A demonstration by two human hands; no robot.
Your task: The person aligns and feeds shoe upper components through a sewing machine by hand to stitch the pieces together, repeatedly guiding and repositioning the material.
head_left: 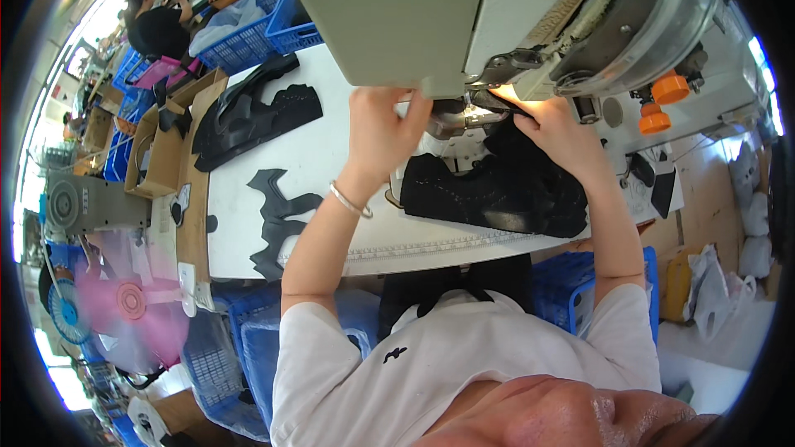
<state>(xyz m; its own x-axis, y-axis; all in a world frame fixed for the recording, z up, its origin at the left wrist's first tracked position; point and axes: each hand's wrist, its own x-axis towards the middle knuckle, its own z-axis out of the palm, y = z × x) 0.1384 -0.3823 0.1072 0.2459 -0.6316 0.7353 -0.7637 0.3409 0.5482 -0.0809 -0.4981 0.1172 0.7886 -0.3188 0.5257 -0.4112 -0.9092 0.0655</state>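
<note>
**Black piece at sewing machine**

Black piece on white desk, by sewing machine. Right hand: grip closed on its upper edge. Left hand: fingertips partly hidden, grip unclear. Room: pink fan left, blue crates around.

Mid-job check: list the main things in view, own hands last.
Sewing machine: one, pale grey, top centre
Knobs: two, orange, machine's right side
Workpiece: layer count unclear, black, beneath machine
Cut pieces: several, black and dark grey, table's left
Table: one, white, centre
Cardboard box: one, brown, left
Baskets: several, blue, upper left and lower centre
Fan: one, pink, lower left
Plastic bags: several, white, far right
Co-worker: one, black top, upper left
Bracelet: one, pale, left wrist
Shirt: one, white, lower centre
Left hand: one, bare, machine's near edge
Right hand: one, bare, at workpiece
</note>
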